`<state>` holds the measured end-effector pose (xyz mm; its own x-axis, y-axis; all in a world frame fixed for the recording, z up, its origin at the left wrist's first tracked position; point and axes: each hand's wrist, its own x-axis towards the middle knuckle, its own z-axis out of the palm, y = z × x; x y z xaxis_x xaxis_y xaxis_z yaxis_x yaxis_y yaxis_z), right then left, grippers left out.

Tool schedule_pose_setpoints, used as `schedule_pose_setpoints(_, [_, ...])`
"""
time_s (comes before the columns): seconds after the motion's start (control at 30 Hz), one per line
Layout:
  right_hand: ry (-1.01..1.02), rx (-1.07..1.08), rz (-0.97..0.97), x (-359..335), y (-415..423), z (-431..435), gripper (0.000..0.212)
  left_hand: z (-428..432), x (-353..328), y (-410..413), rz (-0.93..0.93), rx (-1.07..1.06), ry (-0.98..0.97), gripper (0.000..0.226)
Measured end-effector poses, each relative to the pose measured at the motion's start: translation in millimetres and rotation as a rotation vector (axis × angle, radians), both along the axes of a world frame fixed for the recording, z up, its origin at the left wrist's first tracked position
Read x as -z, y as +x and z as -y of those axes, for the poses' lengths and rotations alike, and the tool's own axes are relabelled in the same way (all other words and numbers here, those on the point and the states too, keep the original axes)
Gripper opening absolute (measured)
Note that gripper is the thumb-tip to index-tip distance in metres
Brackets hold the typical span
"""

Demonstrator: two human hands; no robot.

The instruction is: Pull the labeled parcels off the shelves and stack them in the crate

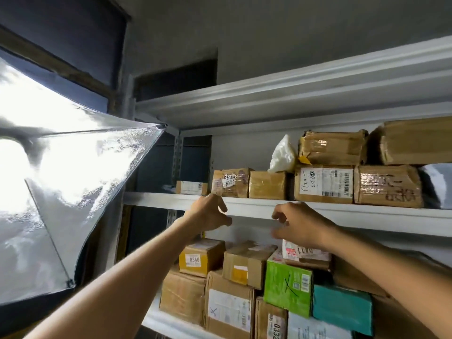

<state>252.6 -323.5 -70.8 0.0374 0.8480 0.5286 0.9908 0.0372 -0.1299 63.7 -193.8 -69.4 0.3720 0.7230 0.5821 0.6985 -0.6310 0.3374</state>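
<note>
A yellow-labelled box (pixel 201 257) is showing "0346". A bottom box (pixel 271 321) is showing "033", its last digit unclear. Black X marks are sitting on the green box (pixel 288 287) and on the brown box (pixel 230 311) label. Handwritten numbers elsewhere are staying unreadable.

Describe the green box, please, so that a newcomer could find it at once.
Look at the white shelving, at the lower shelf below the right hand. Among the brown cartons there stands the green box, next to a teal parcel. It alone is bright green, with a black X drawn on its front.
</note>
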Motion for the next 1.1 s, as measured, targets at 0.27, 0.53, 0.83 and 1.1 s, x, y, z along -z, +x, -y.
schedule_pose_setpoints(0.27, [0.309, -0.012, 0.007, -60, -25, -77, 0.017, -88, -56, -6, 0.158, -0.007, 0.174, 0.041])
schedule_pose_setpoints(0.53, [0.323, 0.185, 0.209, -89, -31, -143, 0.062, -147, -71, -14, 0.203, 0.124, 0.106, 0.071])
schedule_pose_setpoints(0.83, [0.183, 0.292, 0.178, -95, -28, -176, 0.059, -160, -84, 13, 0.115, 0.239, 0.049, 0.074])
schedule_pose_setpoints(1.1, [0.222, 0.227, -0.047, -94, -29, -173, 0.076, -139, -87, 9, 0.248, 0.234, 0.013, 0.064])
